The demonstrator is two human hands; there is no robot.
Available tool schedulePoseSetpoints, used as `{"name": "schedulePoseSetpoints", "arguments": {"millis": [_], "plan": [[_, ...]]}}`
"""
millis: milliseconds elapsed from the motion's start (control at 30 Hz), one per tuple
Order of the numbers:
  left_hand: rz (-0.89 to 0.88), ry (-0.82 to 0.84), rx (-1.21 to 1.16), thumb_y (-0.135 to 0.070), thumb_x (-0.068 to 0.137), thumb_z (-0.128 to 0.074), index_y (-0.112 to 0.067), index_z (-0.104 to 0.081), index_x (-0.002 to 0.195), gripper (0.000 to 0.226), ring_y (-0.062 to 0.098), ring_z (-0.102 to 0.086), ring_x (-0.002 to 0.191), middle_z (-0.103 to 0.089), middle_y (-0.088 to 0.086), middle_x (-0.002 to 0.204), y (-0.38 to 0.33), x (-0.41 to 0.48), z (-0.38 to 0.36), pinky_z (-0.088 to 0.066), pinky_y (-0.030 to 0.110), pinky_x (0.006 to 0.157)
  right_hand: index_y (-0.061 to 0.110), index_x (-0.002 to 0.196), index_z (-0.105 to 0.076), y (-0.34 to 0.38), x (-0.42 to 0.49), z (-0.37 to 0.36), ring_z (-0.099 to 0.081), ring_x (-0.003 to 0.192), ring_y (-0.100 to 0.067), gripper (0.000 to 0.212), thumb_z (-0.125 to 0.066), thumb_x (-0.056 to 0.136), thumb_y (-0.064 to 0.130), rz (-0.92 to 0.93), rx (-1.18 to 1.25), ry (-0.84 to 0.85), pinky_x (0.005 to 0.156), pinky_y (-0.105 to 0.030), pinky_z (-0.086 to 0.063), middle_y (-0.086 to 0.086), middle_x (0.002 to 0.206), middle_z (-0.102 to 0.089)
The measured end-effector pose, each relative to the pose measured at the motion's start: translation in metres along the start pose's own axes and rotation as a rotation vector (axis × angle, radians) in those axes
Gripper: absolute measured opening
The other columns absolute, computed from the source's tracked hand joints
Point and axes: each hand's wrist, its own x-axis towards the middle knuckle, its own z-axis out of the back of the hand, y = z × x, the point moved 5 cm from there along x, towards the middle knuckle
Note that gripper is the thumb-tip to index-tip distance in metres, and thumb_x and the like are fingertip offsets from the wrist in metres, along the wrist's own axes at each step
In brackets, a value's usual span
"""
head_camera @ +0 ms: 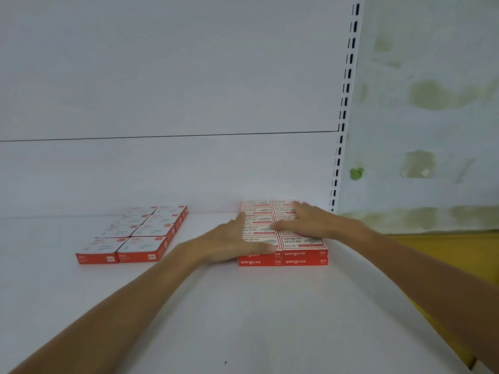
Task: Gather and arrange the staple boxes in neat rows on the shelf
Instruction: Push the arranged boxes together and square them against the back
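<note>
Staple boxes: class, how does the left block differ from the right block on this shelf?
The left block lies one box high; the right block is stacked two high. The left block sits untouched; the left hand and right hand lie flat on the right block. Both are red-and-white boxes in two columns.

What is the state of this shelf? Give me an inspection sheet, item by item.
Surface: white shelf, one dark speck near the front.
Job's things: right block of staple boxes, two columns, two layers at the front, squared up; left block, two columns of four, looks one layer, set at a slight angle.
Clutter: nothing seen.
Hands: left hand flat along the right block's left edge; right hand flat on its top.
Cables: nothing seen.
Surroundings: white back panel, slotted upright, stained wall with a green blob, yellow surface at right.
</note>
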Motion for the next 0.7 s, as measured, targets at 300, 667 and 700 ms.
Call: {"name": "schedulePoseSetpoints", "arguments": {"millis": [300,667,700], "plan": [[-0.002,-0.022,0.03,-0.056,0.08,-0.057,-0.029,-0.01,0.144,0.083,0.009,-0.05,0.106,-0.048,-0.008,0.133,0.002,0.004,-0.001,-0.038,0.023,0.098,0.024,0.115,-0.053,0.005,0.004,-0.009,-0.066,0.08,-0.012,0.08,-0.056,0.059,0.08,0.019,0.052,-0.026,0.071,-0.023,-0.055,-0.004,0.107,-0.06],[-0.065,-0.143,-0.248,-0.06,0.087,-0.039,-0.03,-0.014,0.145,0.07,0.006,-0.047,0.115,-0.029,-0.006,0.148,0.002,0.012,-0.005,-0.037,0.026,0.101,0.029,0.09,-0.057,0.006,-0.01,-0.006,-0.069,0.082,-0.018,0.031,-0.051,0.084,0.058,0.014,0.341,-0.03,0.083,-0.032,-0.054,-0.001,0.093,-0.071],[-0.073,-0.14,-0.255,-0.057,0.089,-0.04,-0.031,-0.016,0.144,0.066,0.008,-0.047,0.118,-0.026,-0.005,0.149,0.0,0.012,-0.004,-0.036,0.027,0.103,0.029,0.085,-0.057,0.009,-0.011,-0.006,-0.069,0.08,-0.018,0.028,-0.05,0.086,0.056,0.024,0.351,-0.027,0.081,-0.031,-0.053,0.0,0.09,-0.071]]}}
